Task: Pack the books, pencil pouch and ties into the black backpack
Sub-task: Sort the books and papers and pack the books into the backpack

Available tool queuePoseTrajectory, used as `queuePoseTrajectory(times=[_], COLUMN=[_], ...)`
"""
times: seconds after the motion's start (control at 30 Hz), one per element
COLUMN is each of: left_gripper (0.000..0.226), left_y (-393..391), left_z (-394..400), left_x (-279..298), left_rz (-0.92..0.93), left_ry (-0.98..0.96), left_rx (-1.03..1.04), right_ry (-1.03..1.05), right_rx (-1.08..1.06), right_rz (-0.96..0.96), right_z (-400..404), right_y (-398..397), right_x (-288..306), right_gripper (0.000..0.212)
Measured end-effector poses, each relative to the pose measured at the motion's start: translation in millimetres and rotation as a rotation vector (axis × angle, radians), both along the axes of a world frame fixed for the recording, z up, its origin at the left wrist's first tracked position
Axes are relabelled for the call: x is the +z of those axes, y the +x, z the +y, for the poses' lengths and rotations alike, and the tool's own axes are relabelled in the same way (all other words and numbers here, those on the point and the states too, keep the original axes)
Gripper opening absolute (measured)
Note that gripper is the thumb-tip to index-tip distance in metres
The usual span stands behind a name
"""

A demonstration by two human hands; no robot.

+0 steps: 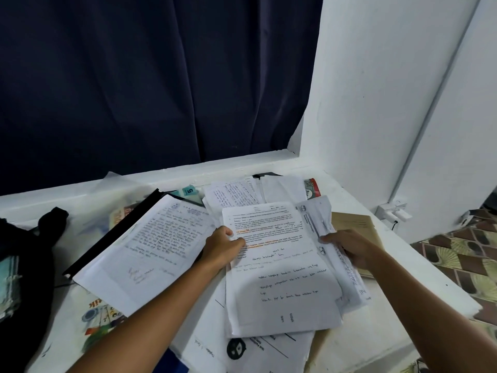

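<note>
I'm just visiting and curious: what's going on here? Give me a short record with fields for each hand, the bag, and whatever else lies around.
left hand: left hand grips the left edge of the paper stack
right hand: right hand holds the stack's right edge
bag: black backpack at far left, on the white ledge
beside stack: black-spined folder, to its left
under stack: brown book, partly covered
behind: dark blue curtain

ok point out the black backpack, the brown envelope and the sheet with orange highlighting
backpack (24, 265): head view, on its black fabric at the left edge
envelope (352, 220): head view, on its bare upper part
highlighted sheet (279, 267): head view, on the middle of the page
</note>
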State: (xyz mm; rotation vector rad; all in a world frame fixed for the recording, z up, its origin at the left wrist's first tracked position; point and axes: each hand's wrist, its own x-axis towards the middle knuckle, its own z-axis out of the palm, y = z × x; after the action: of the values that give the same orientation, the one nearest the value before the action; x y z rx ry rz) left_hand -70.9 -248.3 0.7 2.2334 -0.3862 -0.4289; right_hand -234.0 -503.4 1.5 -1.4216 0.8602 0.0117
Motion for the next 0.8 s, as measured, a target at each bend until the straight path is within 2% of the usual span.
queuePoseTrajectory(times=[0.27,0.4,0.6,0.8], left_gripper=[0.024,0.021,0.019,0.042], left_y=[-8.2,-12.4,-10.9,-6.4], left_z=[-24.8,-33.8,-35.9,-33.2], left_x=[3.4,0.8,-5.4,-13.4], left_rz=[-0.062,-0.050,-0.054,0.089], left_ry=[-0.048,-0.105,-0.181,-0.343], left_rx=[-0.051,-0.039,-0.034,0.021], right_ry=[0.194,0.297,0.192,0.144], right_rx=[0.120,0.173,0.215,0.064], right_rz=[-0.124,-0.167,-0.235,-0.327], right_z=[-5.8,-3.6,-6.3,-6.9], right_y=[-2.4,-3.5,-2.0,-12.6], right_x=[-6.4,-2.7,-13.2,-6.3], right_gripper=[0.040,0.036,0.054,0.048])
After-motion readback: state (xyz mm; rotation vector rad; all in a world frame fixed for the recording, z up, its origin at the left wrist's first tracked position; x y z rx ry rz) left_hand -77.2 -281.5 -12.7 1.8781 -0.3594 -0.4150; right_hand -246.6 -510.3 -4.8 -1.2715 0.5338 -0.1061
